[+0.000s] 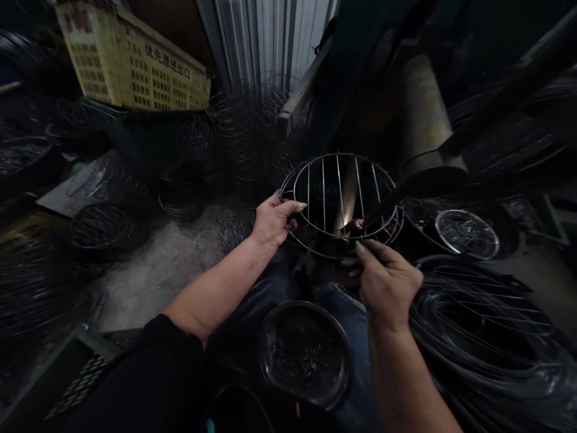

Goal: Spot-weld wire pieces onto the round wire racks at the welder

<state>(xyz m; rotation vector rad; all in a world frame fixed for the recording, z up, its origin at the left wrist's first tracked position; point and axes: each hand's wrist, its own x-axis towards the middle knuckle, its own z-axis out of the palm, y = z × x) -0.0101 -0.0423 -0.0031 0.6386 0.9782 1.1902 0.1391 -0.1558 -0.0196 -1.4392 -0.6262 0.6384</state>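
A round wire rack (323,192) with parallel bars and double rings is held tilted in front of me. My left hand (274,222) is closed on its left rim, the thumb on top. At the near rim, my right hand (385,276) is closed with thumb and fingers pinched around the wire; any small piece between the fingertips is too dark to make out. Below the rack, partly seen through its bars, is a brass-coloured rod (346,207). A dark pointed bar with a coppery tip (359,223) reaches to the rack's near side from the right.
On my lap sits a metal bowl (265,361) with small metal pieces. Coiled wire (451,355) lies at right, near a round container (494,243) of metal bits. A thick machine cylinder (426,108) stands above it. A yellow crate (135,60) and wire ring stacks (237,132) are behind.
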